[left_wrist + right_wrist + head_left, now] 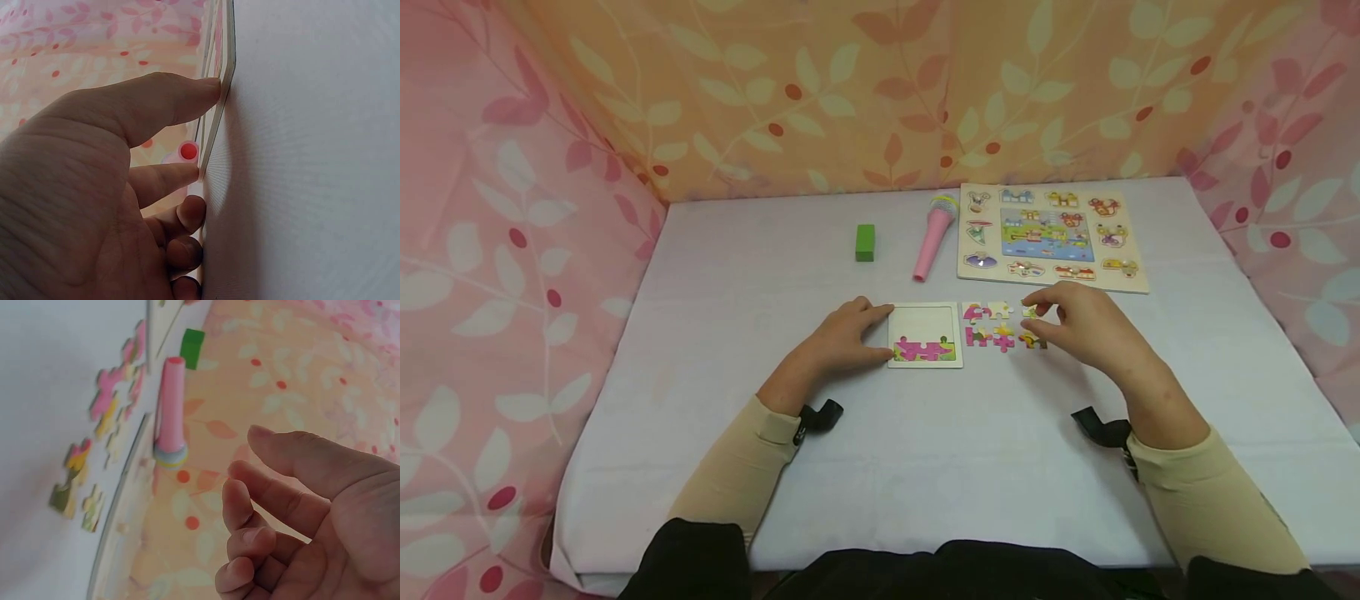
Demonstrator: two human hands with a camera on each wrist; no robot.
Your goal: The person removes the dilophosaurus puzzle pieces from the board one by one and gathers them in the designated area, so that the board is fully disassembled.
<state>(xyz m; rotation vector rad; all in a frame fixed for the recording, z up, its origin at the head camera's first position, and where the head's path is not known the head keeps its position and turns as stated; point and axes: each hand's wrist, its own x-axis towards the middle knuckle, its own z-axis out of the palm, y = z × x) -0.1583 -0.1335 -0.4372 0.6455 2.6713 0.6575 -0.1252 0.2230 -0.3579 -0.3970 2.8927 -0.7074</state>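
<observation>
White cloth (737, 267) bears a part-filled puzzle tray (922, 321); left hand (842, 335) touches its edge, thumb and forefinger spread. Right hand (1086, 323), fingertips apart, hovers by loose pieces (1003, 342), apparently choosing 1; pinching seems needed next.

Left grip (842, 335) touches the puzzle tray (925, 321), right grip (1086, 325) hovers over loose pieces (1003, 342).
</observation>
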